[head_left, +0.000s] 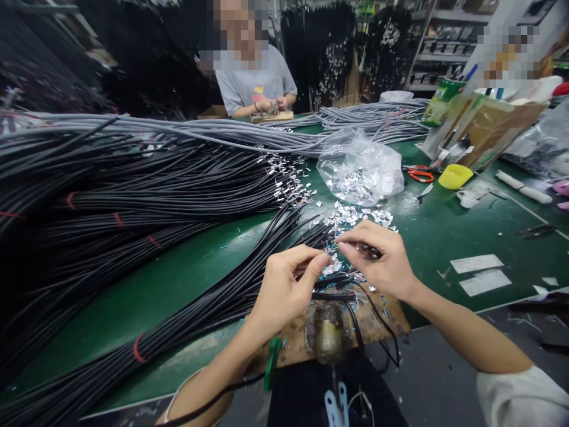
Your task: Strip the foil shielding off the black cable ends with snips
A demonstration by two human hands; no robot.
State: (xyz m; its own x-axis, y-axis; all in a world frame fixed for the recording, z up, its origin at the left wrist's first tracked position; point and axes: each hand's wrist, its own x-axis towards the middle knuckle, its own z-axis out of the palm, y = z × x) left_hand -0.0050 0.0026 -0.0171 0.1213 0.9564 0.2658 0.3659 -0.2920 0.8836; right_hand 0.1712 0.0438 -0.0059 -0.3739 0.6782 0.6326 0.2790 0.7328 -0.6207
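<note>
My left hand (pixel 287 284) is closed, thumb and forefinger pinched at the stripped ends of black cables (pixel 249 267); what lies between the fingertips is too small to make out. Facing it, my right hand (pixel 382 255) is closed too, its fingertips by thin wire ends, with a dark tool (pixel 368 251) held in the palm. Scraps of foil (pixel 355 214) and blue bits lie behind and below the fingers. Under the hands sits a worn wooden board (pixel 293 341) bearing a rounded metal piece (pixel 329 335).
Bundles of black cable (pixel 178 201) tied in red fill the left; grey cables (pixel 213 129) cross behind. Further right are a plastic bag (pixel 360 169), orange-handled pliers (pixel 420 174), yellow tape (pixel 455 177) and white labels (pixel 478 264). A person (pixel 255 77) works across the green table (pixel 133 296).
</note>
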